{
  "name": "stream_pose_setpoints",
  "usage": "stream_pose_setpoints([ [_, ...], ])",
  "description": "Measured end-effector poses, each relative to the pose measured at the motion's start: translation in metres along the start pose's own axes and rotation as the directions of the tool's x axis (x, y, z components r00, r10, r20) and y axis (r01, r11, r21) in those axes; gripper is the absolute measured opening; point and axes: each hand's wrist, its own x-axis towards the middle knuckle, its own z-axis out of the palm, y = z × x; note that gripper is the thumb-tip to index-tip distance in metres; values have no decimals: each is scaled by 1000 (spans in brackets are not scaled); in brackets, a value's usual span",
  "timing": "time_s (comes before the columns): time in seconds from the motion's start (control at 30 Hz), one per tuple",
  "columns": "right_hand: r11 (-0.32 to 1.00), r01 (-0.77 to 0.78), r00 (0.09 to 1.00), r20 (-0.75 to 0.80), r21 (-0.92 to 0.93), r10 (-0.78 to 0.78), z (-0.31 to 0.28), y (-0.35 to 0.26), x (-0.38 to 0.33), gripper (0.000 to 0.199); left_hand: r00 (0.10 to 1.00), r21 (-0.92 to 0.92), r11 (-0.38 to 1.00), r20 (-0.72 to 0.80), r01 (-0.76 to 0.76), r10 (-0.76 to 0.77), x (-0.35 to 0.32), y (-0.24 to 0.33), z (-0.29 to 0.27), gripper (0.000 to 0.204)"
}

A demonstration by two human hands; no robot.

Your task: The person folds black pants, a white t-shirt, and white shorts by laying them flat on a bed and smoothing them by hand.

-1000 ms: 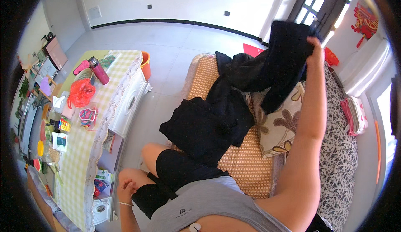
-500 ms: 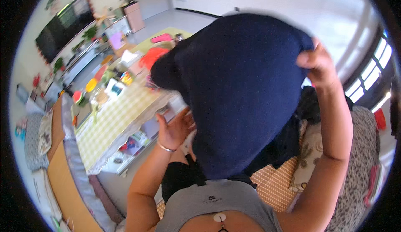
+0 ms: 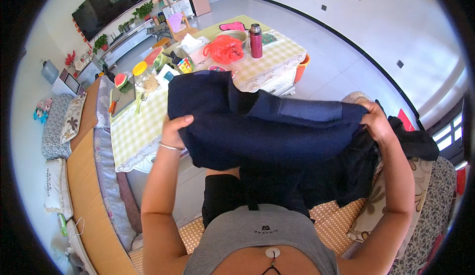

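Largest: bench (image 3: 133, 144) at upper left, under checked cloth, loaded with food and small goods. Sofa seat at lower right, woven mat (image 3: 336, 220) partly hidden by dark clothing.

Next: garment (image 3: 267, 134), navy, stretched crosswise between both hands, held up over the lap. Overlaps near side of bench in view; cannot tell touching or apart. Upper edge notched and uneven, paler strip (image 3: 311, 110) toward the right; lower edge drooping. Type of garment unclear.

Then black clothes (image 3: 354, 178), heaped to the right of the lap, partly behind the garment; border hard to read, dark on dark. Cushion (image 3: 368, 219) just beside.

Smaller: red bag (image 3: 225, 48) and flask (image 3: 256, 41), both on bench, beyond the garment's upper edge.

Smallest: left hand (image 3: 174, 132) grasping the garment's left end, thumb over the front, other fingers hidden behind. Right hand (image 3: 380, 122) grasping the upper right corner, fingers (image 3: 370, 109) bent around it.

Risks, judged, greatest to least:
1. Layers sliding out of line, from uneven pull of the two hands.
2. Black clothes dragged along, from snagging on the drooping edge.
3. Light goods knocked about on bench, from a wide forward swing.
4. Corner escaping the right hand, from too little cloth in the grasp.
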Motion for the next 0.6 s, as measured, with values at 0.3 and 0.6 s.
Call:
stream_pose_setpoints([
  [0.3,620,184,803,-247,-762,-542,-54,-48,83,33,887,759,582,-14,-292,462,87,123,18,41],
  [0.6,728,450,584,-447,-517,-678,-23,-115,50,26,630,814,257,164,-520,759,56,195,59,39],
])
